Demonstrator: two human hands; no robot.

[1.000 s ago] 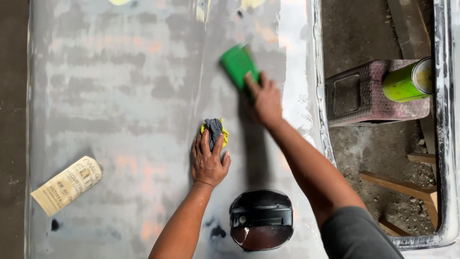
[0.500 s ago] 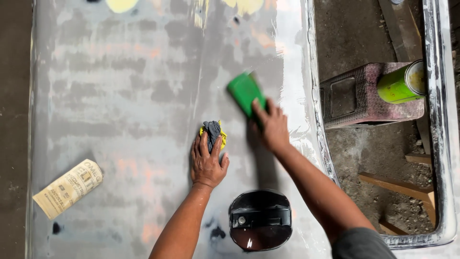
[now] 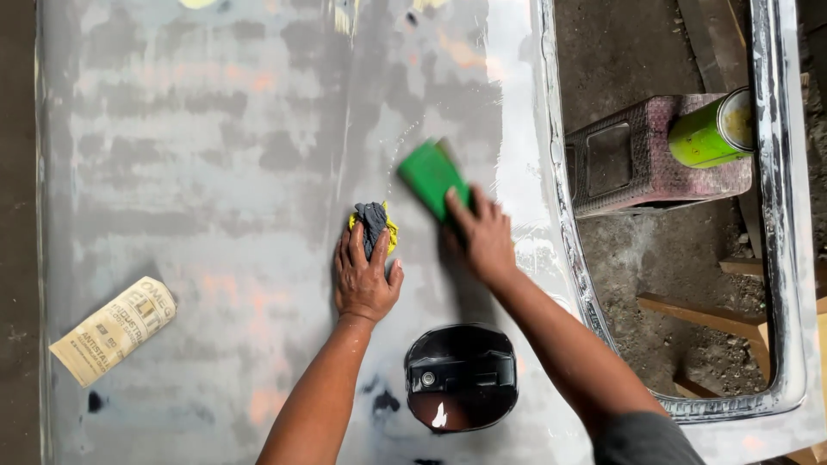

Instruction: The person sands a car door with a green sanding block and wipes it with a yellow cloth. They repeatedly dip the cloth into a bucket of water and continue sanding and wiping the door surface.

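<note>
Well, hidden parts: my right hand covers the near end of the green sanding block, so I cannot see how my thumb takes it; my left palm hides the lower part of the grey and yellow rag. Both my arms are cut off by the bottom edge.
Block, place: it lies on the grey sanded panel, a little at 1 o'clock from the picture's middle, just beside the rag and near the panel's pale edge at 3 o'clock.
Block, direction: its long axis runs from 5 o'clock to 11 o'clock; the free end points to 11 o'clock, away from me.
Right hand: fingers stretched, close together, pressing flat on the block.
Left hand: fingers spread open and pressed on the panel, fingertips on the rag at 12 o'clock.
Around: a folded sheet of sandpaper lies at 9 o'clock, well apart; a black fuel flap is at 6 o'clock, between my forearms; a green can lies on a pink stool at 2 o'clock.
</note>
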